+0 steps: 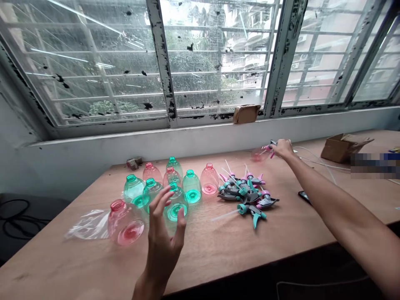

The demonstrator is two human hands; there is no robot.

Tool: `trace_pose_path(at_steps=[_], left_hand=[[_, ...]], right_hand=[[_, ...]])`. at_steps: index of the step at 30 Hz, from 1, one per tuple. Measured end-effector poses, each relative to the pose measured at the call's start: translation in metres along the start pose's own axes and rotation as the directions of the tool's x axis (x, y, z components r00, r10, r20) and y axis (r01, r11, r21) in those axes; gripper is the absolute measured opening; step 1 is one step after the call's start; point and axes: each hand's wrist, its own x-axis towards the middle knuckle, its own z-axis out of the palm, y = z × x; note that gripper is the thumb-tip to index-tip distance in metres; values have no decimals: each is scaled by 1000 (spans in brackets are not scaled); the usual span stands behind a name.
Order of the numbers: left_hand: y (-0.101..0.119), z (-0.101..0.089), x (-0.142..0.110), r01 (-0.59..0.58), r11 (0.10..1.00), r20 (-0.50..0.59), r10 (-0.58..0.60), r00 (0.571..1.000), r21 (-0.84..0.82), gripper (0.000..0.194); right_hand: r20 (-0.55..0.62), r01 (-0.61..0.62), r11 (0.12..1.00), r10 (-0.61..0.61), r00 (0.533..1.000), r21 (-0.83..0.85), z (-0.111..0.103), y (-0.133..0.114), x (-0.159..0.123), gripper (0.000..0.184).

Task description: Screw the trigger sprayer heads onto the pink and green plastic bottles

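My left hand (164, 233) hovers open, fingers spread, just in front of a green plastic bottle (176, 203) in a cluster of several green and pink bottles (170, 183) on the wooden table (218, 246). A pink bottle (124, 223) stands nearest, to the left. My right hand (282, 148) is stretched far across the table and closed on a pink bottle with a spray trigger head (262, 153). A pile of pink and teal trigger sprayer heads (246, 193) with dip tubes lies between the two hands.
A crumpled clear plastic bag (86, 225) lies left of the bottles. An open cardboard box (342, 148) sits at the right, a dark phone (304, 196) near my right forearm. A small brown box (246, 113) rests on the window sill.
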Motion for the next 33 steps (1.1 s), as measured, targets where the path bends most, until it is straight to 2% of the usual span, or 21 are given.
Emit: trace_pose_path(at_steps=[3, 7, 8, 9, 10, 11, 12, 13, 15, 17, 19, 21, 24, 26, 27, 28, 30, 31, 32, 33], left_hand=[[9, 3, -4, -68, 997, 80, 70, 994, -24, 49], [25, 9, -12, -156, 988, 239, 151, 959, 0, 62], [31, 11, -15, -182, 983, 266, 170, 949, 24, 66], [38, 12, -18, -209, 976, 290, 186, 939, 52, 70], [45, 13, -22, -232, 969, 312, 195, 930, 84, 72], [53, 15, -26, -251, 961, 332, 199, 922, 120, 74], [60, 16, -30, -263, 951, 350, 195, 916, 159, 74], [67, 18, -33, -261, 943, 351, 178, 919, 206, 74], [77, 20, -38, -211, 931, 320, 110, 941, 299, 79], [79, 19, -37, -135, 929, 263, 43, 964, 344, 80], [76, 15, -30, -108, 943, 243, 31, 970, 314, 71], [73, 7, -21, -124, 963, 271, 57, 961, 239, 64], [74, -7, -8, -92, 985, 343, 37, 939, 145, 66], [77, -17, -3, 29, 999, 412, -45, 910, 45, 68], [79, -22, 0, 141, 989, 503, -97, 859, -51, 67], [80, -27, 2, 294, 942, 629, -133, 766, -159, 65], [82, -36, 6, 629, 725, 861, -99, 499, -281, 61], [83, -40, 8, 743, 607, 923, -41, 384, -282, 61], [83, -43, 10, 810, 523, 950, 3, 311, -266, 61], [82, -46, 13, 836, 485, 958, 14, 286, -257, 62]], right_hand=[[-42, -22, 984, 30, 999, 176, -19, -16, -34, 30], [-24, 44, 892, -37, 999, 450, -47, -37, -107, 31], [-22, 59, 843, -56, 998, 535, -53, -41, -129, 28], [7, 49, 691, -78, 997, 721, -58, -45, -151, 24], [84, -7, 547, -115, 990, 837, -62, -49, -173, 22], [154, -77, 451, -137, 978, 889, -64, -53, -194, 22], [235, -161, 395, -145, 961, 905, -67, -57, -213, 23], [339, -254, 367, -187, 922, 895, -68, -62, -230, 25], [453, -353, 368, -235, 860, 860, -71, -71, -254, 31], [496, -360, 439, -247, 832, 823, -76, -78, -266, 37], [505, -335, 518, -229, 832, 787, -83, -84, -270, 42], [514, -330, 561, -205, 833, 759, -89, -87, -270, 45], [521, -331, 569, -206, 829, 752, -96, -86, -273, 44], [498, -314, 560, -210, 841, 766, -101, -80, -280, 42], [467, -286, 554, -217, 857, 782, -104, -76, -285, 41], [413, -231, 543, -241, 878, 808, -107, -71, -290, 40], [234, -36, 487, -352, 906, 873, -115, -59, -296, 35], [127, 79, 442, -418, 899, 893, -119, -53, -297, 31], [43, 173, 410, -466, 884, 896, -121, -48, -295, 30], [-6, 233, 414, -479, 878, 880, -124, -43, -290, 33]])
